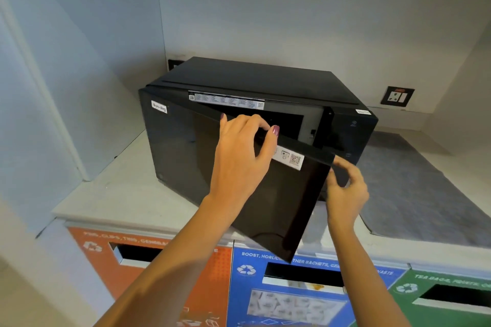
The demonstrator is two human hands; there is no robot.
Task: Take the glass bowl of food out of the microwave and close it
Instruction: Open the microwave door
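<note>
A black microwave (265, 79) stands on a pale counter, with a "Non-Veg" label at its upper left. Its dark glass door (191, 156) is hinged on the left and stands partly ajar. My left hand (239, 156) grips the door's top edge, fingers curled over it. My right hand (345, 191) holds the door's free right edge near the upper corner. The opening behind the door is dark, and no glass bowl shows in it.
A wall socket (397, 96) sits behind the microwave at the right. A grey mat (414, 188) covers the counter to the right. Below the counter front are orange (106, 255), blue (292, 295) and green (446, 297) waste bins with slots.
</note>
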